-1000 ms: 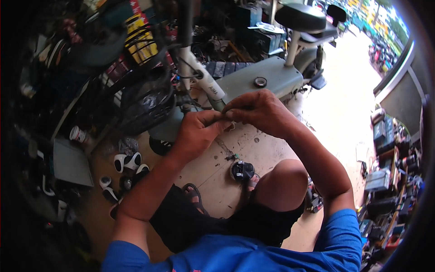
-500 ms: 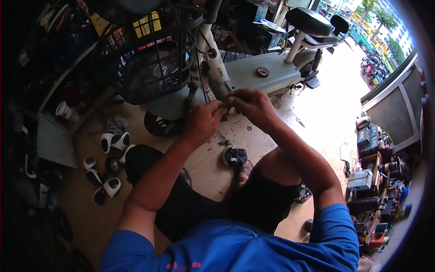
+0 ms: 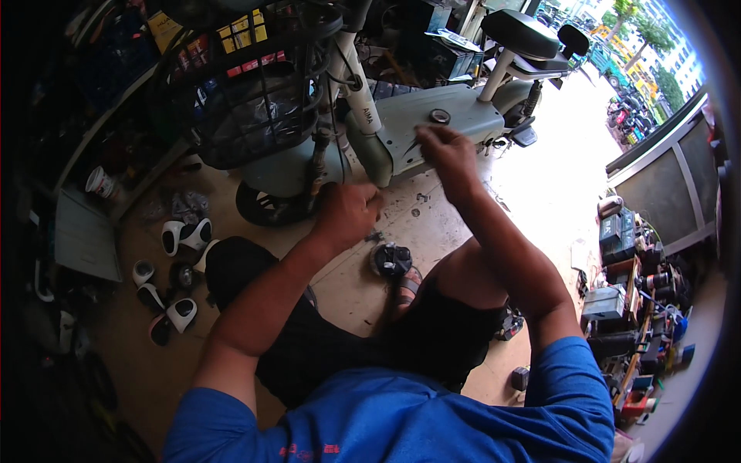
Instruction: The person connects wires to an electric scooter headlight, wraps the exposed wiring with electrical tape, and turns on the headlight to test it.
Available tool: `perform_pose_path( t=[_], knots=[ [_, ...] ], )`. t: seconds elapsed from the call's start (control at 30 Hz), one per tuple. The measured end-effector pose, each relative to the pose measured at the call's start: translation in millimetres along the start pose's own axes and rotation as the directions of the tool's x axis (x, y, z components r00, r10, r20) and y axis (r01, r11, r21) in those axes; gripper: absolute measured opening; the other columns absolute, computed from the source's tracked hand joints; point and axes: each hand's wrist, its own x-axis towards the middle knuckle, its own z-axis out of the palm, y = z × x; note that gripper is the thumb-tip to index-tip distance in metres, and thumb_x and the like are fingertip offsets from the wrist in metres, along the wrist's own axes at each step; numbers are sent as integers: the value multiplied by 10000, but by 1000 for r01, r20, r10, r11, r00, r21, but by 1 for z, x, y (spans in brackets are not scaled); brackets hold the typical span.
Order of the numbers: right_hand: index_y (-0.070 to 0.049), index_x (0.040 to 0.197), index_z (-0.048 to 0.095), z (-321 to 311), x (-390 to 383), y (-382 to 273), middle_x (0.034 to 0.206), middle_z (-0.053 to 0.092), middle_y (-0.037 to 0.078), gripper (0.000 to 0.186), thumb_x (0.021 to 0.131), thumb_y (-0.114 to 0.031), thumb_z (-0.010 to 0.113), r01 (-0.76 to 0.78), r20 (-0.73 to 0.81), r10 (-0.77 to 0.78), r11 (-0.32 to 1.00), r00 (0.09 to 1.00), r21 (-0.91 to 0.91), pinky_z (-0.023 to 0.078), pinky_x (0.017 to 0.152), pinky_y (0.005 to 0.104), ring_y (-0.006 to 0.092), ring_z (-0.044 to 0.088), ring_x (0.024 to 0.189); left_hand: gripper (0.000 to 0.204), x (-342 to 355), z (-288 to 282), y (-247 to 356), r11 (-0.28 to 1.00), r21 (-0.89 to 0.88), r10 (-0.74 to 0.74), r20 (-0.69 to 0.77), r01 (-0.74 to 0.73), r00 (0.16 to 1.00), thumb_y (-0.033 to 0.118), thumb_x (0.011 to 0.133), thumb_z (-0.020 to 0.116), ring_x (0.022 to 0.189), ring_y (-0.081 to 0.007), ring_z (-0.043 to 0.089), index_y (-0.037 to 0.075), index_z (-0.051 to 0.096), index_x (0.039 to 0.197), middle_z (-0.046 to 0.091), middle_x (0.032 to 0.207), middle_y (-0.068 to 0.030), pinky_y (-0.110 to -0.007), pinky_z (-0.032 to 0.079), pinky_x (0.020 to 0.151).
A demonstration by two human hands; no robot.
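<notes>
I sit facing a grey-green electric scooter (image 3: pixel 401 116) with a black wire basket (image 3: pixel 255 116) at its front. My left hand (image 3: pixel 347 212) is closed in front of the scooter's front wheel (image 3: pixel 266 204); what its fingers hold, if anything, is hidden. Higher and to the right, my right hand (image 3: pixel 450 154) pinches a thin dark strip (image 3: pixel 413 144) over the edge of the footboard, its kind too small to tell. Just beyond those fingers, a roll of tape (image 3: pixel 439 116) lies on the footboard. The two hands are apart.
Between my feet stands a round black part (image 3: pixel 392 261). White-and-black shell pieces (image 3: pixel 185 235) lie on the floor at left, near a white tub (image 3: pixel 100 183). Along the right wall are batteries (image 3: pixel 617 231), a grey metal box (image 3: pixel 604 302) and tools.
My hands were together in front of the scooter and have separated. The right has moved right and up with the thin strip; the left has dropped slightly. The view has shifted a little.
</notes>
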Motion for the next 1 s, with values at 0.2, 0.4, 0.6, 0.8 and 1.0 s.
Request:
perform_pose_path(
  t=[0.2,0.4,0.6,0.8,1.0],
  knots=[
    [-35,1211,751,-16,-5,-4,987,762,19,349,977,-293,763,-4,92,-6,995,996,103,490,690,231,79,640,806,552,-4,12,-42,994,100,-49,123,37,991,209,794,866,1040,-266,726,1,695,1277,750,1158,-157,-385,566,924],
    [-38,1202,759,-5,-20,-10,932,755,36,327,956,-252,787,52,353,-69,997,933,57,489,669,233,72,639,782,363,13,-13,2,670,-723,-137,107,172,985,228,989,745,936,-159,705,-36,679,1229,751,1040,-91,-302,570,883],
    [-24,1193,761,5,-18,-8,924,754,40,283,962,-186,775,29,415,-54,997,908,66,511,686,232,74,651,802,296,13,-2,5,605,-771,-187,108,201,976,221,1015,694,849,-181,720,-28,684,1175,752,930,-109,-323,577,853],
    [20,1174,754,9,-20,-8,957,763,68,271,944,-121,779,28,434,-68,995,898,99,564,769,261,91,667,832,226,14,-6,-4,460,-856,-141,191,235,971,161,1026,632,857,-217,735,-20,683,1150,754,946,-129,-346,586,837],
    [12,1170,758,10,-19,-9,943,759,61,256,949,-116,773,-74,447,10,989,894,126,555,755,253,95,660,822,229,14,-2,5,461,-852,-172,189,248,967,182,1026,647,845,-213,730,-10,693,1141,751,942,-124,-343,584,815]
  ],
)
